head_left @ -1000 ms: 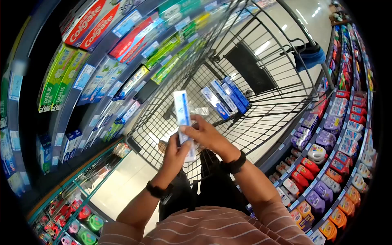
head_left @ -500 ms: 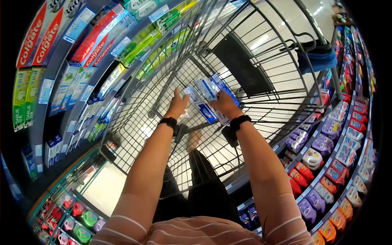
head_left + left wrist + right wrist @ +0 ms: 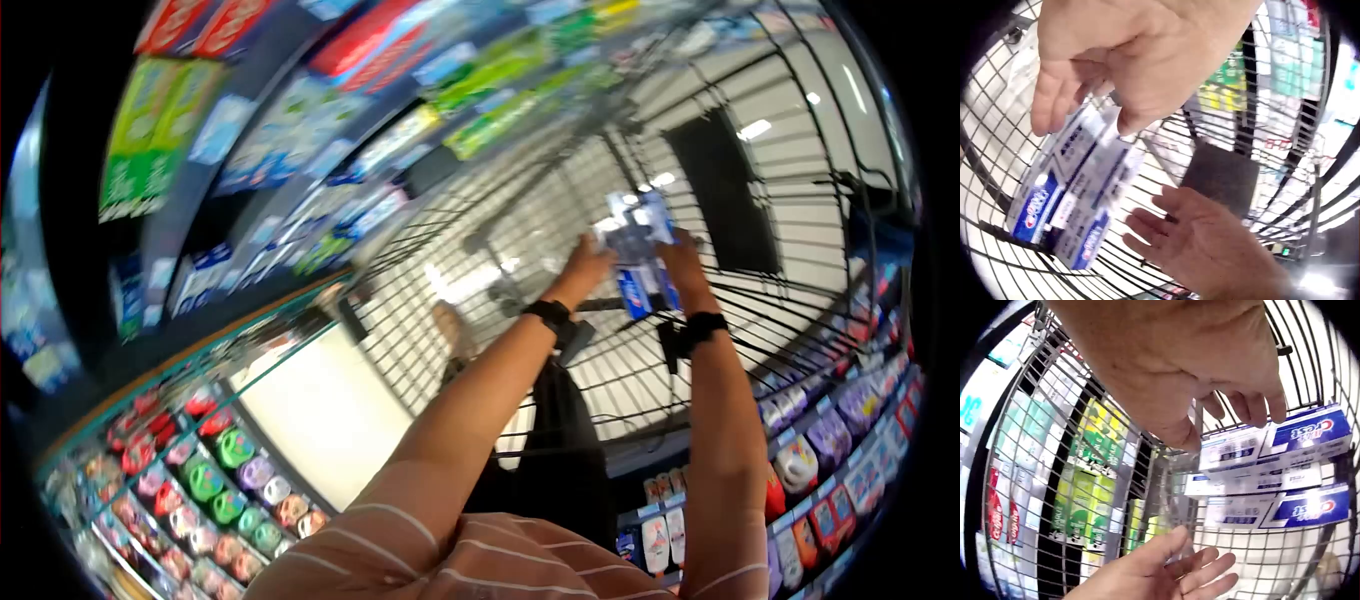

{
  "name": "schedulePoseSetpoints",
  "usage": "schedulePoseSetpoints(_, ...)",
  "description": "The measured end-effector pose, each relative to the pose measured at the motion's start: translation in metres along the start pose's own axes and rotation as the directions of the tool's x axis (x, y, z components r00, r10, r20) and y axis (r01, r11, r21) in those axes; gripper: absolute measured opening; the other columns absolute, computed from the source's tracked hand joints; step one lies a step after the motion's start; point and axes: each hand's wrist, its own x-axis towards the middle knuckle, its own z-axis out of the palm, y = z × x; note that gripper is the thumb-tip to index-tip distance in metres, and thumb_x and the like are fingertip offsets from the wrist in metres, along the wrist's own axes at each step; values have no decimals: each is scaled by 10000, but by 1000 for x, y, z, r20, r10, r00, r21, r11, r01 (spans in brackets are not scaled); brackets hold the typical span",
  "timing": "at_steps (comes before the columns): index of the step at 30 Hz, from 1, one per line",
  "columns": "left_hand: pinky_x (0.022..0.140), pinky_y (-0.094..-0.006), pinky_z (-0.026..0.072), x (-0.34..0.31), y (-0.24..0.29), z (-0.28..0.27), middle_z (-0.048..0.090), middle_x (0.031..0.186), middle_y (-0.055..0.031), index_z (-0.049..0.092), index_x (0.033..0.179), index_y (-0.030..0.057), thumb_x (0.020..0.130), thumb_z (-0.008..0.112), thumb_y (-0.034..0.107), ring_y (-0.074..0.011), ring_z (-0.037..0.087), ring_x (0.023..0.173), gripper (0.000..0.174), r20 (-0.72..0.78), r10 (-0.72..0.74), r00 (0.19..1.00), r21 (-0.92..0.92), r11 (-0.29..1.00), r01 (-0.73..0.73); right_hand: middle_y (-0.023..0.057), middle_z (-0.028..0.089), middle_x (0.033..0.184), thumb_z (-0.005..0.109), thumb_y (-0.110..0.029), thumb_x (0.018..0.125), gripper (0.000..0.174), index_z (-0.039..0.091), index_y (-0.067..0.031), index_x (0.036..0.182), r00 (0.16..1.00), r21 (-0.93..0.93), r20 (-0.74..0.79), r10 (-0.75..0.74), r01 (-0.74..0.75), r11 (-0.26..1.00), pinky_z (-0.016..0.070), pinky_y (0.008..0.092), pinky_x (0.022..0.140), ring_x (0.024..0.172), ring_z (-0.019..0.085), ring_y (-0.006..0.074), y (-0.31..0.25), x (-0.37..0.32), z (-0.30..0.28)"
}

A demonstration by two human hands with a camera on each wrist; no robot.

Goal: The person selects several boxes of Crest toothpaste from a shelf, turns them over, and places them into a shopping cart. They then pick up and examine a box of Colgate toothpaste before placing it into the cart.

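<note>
Three white-and-blue Crest boxes (image 3: 632,292) (image 3: 1079,187) (image 3: 1244,511) lie side by side in the wire shopping cart (image 3: 400,385). At their near left, my left hand (image 3: 585,272) (image 3: 1129,62) (image 3: 1160,569) has its fingers loosely extended, gripping nothing. My right hand (image 3: 685,268) (image 3: 1204,244) (image 3: 1191,381) is on the other side, fingers relaxed and slightly bent. In the right wrist view its fingertips are at the edge of the nearest box; whether they touch it I cannot tell. Blur hides detail in the head view.
A dark panel (image 3: 722,190) (image 3: 1221,181) is fixed to the cart's wires. Toothpaste shelves (image 3: 290,130) (image 3: 1094,487) run along the left. Bottles (image 3: 232,450) fill a lower rack, and more bottles (image 3: 798,468) stand at the right. Clear crumpled plastic (image 3: 1022,69) lies in the cart.
The box both hands held above the cart a second ago has left their grip. Both hands have reached down into the cart beside the boxes, and the head view has swung.
</note>
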Motion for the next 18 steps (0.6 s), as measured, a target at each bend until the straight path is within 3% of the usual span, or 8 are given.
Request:
schedulePoseSetpoints(2, 718, -308, 527, -45, 54, -14, 650, 1073, -96, 442, 1410, -31, 979, 641, 381, -149, 591, 817, 629, 91, 112, 990, 269, 954, -132, 208, 636, 1203, 666, -272, 905, 628, 470, 79, 1387, 955, 176, 187, 228, -261, 949, 491, 346, 878, 1067, 619, 244, -96, -34, -18)
schedulePoseSetpoints(4, 805, -301, 525, -95, 105, -40, 652, 1112, -105, 500, 1380, -22, 998, 623, 404, -159, 614, 901, 585, 196, 154, 968, 348, 912, -215, 149, 636, 1161, 664, -277, 909, 612, 486, 64, 1384, 962, 251, 189, 195, -240, 938, 469, 292, 808, 1010, 599, 183, -144, -55, -19)
schedulePoseSetpoints(8, 868, -306, 526, -189, 146, -115, 649, 1146, -88, 518, 1382, 28, 1020, 628, 272, -153, 626, 985, 451, 98, 367, 925, 171, 910, -379, 87, 634, 1137, 626, -314, 957, 505, 525, -3, 1342, 963, 409, 268, 21, -133, 903, 482, 361, 921, 1075, 607, 210, -192, -86, -8)
schedulePoseSetpoints(10, 889, -298, 524, -238, 161, -170, 654, 1164, -79, 544, 1361, 55, 1021, 621, 195, -148, 631, 1007, 375, -27, 420, 907, 217, 888, -405, 83, 646, 1145, 622, -292, 953, 414, 576, -18, 1261, 960, 460, 279, -27, -109, 881, 497, 342, 923, 1070, 617, 196, -235, -120, -4)
schedulePoseSetpoints(12, 883, -286, 525, -270, 151, -242, 656, 1166, -66, 556, 1344, 61, 1020, 620, 188, -142, 635, 1011, 354, -156, 524, 838, 325, 828, -457, 71, 664, 1080, 605, -246, 968, 366, 591, -10, 1247, 950, 476, 310, -40, -118, 872, 512, 332, 892, 1016, 636, 171, -261, -146, 4)
schedulePoseSetpoints(14, 845, -275, 528, -296, 133, -312, 653, 1154, -60, 562, 1338, 70, 1013, 620, 166, -141, 637, 992, 344, -375, 634, 676, 606, 720, -340, 73, 677, 1067, 615, -257, 977, 344, 601, -16, 1222, 942, 484, 328, -75, -100, 869, 520, 321, 868, 983, 645, 164, -286, -176, 13)
schedulePoseSetpoints(16, 748, -281, 549, -319, 107, -391, 659, 1099, -64, 589, 1274, 47, 992, 640, 179, -148, 657, 943, 316, -410, 707, 576, 740, 627, -243, 85, 679, 1075, 613, -257, 983, 342, 599, -16, 1225, 919, 452, 383, -97, -94, 887, 521, 321, 862, 973, 647, 173, -309, -202, 28)
schedulePoseSetpoints(18, 751, -302, 561, -339, 91, -442, 650, 1108, -73, 558, 1293, 15, 991, 637, 232, -172, 665, 960, 380, -685, 460, 565, 334, 887, -318, 83, 694, 1054, 614, -210, 977, 314, 598, -27, 1232, 885, 473, 439, -154, -82, 877, 535, 321, 849, 958, 671, 187, -333, -230, 51)
